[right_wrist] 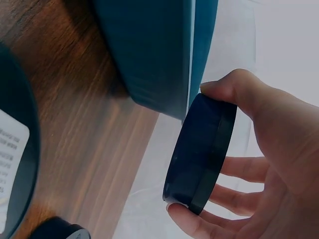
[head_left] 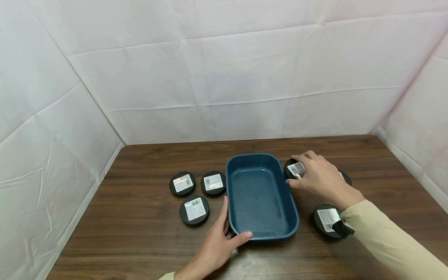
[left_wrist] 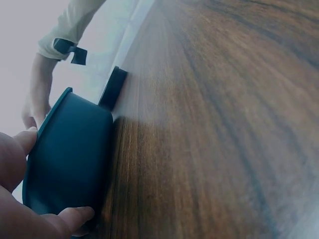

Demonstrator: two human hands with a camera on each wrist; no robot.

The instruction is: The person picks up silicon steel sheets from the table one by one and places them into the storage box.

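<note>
A deep blue plastic tray (head_left: pixel 258 194) stands on the table with nothing in it. My left hand (head_left: pixel 217 245) holds its near left corner, thumb at the near rim and fingers along the left side. Beside the tray's far right edge, my right hand (head_left: pixel 320 175) grips a round black flat container (right_wrist: pixel 202 149) by its edge, between thumb and fingertips. In the right wrist view this container is tilted up on edge, clear of the table, close to the tray's rim. A white barcode label (head_left: pixel 296 169) shows on it in the head view.
Three similar labelled round containers (head_left: pixel 194 210) lie left of the tray. On the right, another (head_left: pixel 327 220) lies below my right wrist, and one more (head_left: pixel 345 178) is partly hidden behind that hand. White sheeting (head_left: pixel 245 74) walls the wooden table (head_left: pixel 140 233) at the back and sides.
</note>
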